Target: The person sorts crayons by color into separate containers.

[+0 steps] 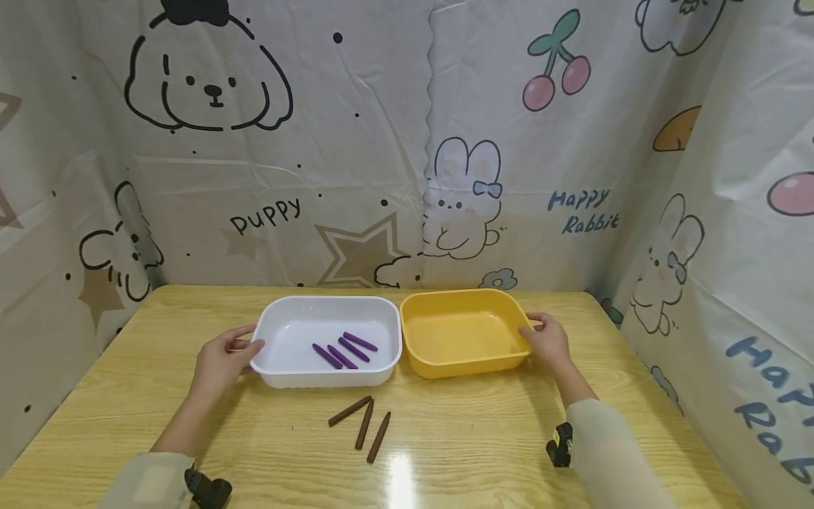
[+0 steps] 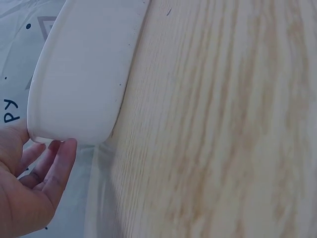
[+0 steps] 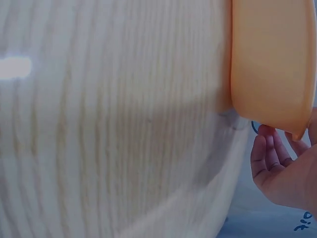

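A white plastic basin [image 1: 321,379] stands on the table with several purple crayons [image 1: 343,355] lying inside. My left hand [image 1: 219,362] grips its left end, thumb over the rim and fingers beneath; in the left wrist view these fingers [image 2: 60,171] curl up against the white wall [image 2: 81,79]. Right beside it is a yellow basin [image 1: 467,364] with a bare bottom. My right hand [image 1: 550,342] holds that basin's right end by the rim, and the right wrist view has the fingers [image 3: 272,156] under its edge.
Three brown crayons [image 1: 378,437] lie on the wooden table [image 1: 483,445] in front of the basins, two of them meeting at one end. A printed cloth [image 1: 356,155] hangs behind the table and along both sides. Small dark cameras [image 1: 207,488] sit at both sleeves.
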Motion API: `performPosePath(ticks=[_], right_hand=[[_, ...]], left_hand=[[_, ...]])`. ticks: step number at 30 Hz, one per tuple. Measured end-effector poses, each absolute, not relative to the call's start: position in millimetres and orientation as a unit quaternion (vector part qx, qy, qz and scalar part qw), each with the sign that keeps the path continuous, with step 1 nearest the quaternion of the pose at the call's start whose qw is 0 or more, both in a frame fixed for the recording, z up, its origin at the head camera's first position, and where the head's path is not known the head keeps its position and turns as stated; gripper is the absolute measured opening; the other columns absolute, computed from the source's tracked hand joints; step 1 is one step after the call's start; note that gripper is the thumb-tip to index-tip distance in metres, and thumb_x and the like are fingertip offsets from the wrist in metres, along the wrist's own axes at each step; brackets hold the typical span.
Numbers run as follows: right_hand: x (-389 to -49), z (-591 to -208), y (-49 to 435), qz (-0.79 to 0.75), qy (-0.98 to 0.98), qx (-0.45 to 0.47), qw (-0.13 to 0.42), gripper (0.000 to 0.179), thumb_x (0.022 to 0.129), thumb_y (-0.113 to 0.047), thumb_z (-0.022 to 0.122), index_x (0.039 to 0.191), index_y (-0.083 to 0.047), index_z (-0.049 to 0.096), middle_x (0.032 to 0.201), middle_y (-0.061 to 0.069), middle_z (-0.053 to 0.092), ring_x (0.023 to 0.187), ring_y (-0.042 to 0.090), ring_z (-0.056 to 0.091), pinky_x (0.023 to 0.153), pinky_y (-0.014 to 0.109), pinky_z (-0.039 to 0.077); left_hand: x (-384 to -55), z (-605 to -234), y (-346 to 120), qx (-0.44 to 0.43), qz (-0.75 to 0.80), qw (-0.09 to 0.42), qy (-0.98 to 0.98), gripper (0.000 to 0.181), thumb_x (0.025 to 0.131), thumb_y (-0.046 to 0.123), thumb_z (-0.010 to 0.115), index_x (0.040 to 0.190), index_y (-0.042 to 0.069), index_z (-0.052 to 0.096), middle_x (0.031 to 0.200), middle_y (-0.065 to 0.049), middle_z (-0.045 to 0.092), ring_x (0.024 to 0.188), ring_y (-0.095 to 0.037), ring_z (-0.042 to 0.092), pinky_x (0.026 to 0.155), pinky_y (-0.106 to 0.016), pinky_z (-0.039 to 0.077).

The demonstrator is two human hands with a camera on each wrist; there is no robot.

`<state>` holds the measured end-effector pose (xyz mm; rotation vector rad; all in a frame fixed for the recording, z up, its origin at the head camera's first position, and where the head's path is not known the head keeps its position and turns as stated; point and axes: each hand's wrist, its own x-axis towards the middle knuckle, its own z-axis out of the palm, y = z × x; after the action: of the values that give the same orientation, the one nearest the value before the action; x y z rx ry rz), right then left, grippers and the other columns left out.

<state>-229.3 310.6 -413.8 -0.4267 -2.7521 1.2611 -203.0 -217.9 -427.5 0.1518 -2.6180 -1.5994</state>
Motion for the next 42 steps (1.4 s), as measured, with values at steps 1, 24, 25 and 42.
performPosePath(ticks=[1, 24, 25, 42], right_hand=[[-229.1, -415.2, 309.7, 0.418, -0.896, -0.142, 0.044, 0.045, 0.091, -0.016, 0.055, 0.131, 0.004, 0.047, 0.116, 0.030, 0.055, 0.096, 0.034, 0.060, 0.068, 0.025, 0.055], [-228.1, -420.3, 306.0, 0.433, -0.889, -0.140, 0.058, 0.049, 0.092, -0.014, 0.054, 0.138, -0.003, 0.041, 0.117, 0.030, 0.052, 0.097, 0.034, 0.059, 0.068, 0.025, 0.056], [-228.0, -420.6, 306.2, 0.434, -0.888, -0.138, 0.059, 0.049, 0.092, -0.014, 0.054, 0.138, -0.004, 0.041, 0.116, 0.030, 0.053, 0.094, 0.032, 0.061, 0.066, 0.024, 0.056], [-226.2, -422.5, 305.7, 0.448, -0.878, -0.150, 0.075, 0.046, 0.093, -0.015, 0.054, 0.138, -0.008, 0.046, 0.109, 0.022, 0.056, 0.078, 0.018, 0.059, 0.057, 0.017, 0.052]], left_hand=[[-202.8, -427.7, -218.2, 0.050, -0.522, 0.034, -0.851, 0.056, 0.089, 0.031, 0.063, 0.134, 0.000, 0.048, 0.114, -0.025, 0.059, 0.075, 0.000, 0.061, 0.068, -0.026, 0.059], [-167.6, -409.0, -231.1, -0.008, -0.398, 0.090, -0.913, 0.057, 0.087, 0.046, 0.061, 0.128, 0.007, 0.055, 0.107, -0.016, 0.065, 0.091, -0.021, 0.061, 0.063, -0.016, 0.051], [-165.1, -406.8, -229.7, -0.012, -0.396, 0.088, -0.914, 0.057, 0.087, 0.046, 0.062, 0.128, 0.006, 0.055, 0.107, -0.016, 0.065, 0.093, -0.024, 0.061, 0.062, -0.016, 0.051], [-132.3, -401.8, -179.1, -0.129, -0.399, 0.083, -0.904, 0.039, 0.082, 0.024, 0.072, 0.117, 0.009, 0.063, 0.093, -0.005, 0.066, 0.082, -0.012, 0.062, 0.067, -0.021, 0.055]])
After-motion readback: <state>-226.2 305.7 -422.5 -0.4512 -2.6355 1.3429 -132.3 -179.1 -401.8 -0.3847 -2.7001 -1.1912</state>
